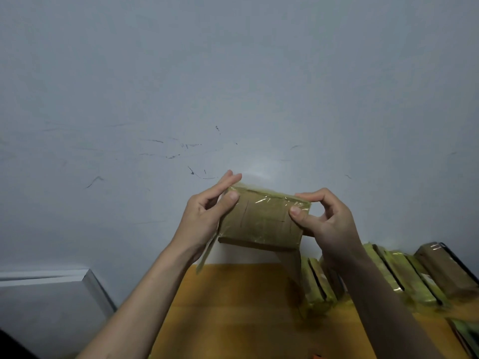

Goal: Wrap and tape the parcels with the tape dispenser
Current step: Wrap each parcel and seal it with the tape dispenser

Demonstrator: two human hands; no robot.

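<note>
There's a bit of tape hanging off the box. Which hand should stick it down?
Probably the left hand: the loose tape strip dangles just below it, at the parcel's left end. The right hand grips the far end.

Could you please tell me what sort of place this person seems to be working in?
Probably a small home or back-room packing spot: a row of taped parcels stands on an orange table against a scuffed wall, and both hands hold another parcel.
</note>
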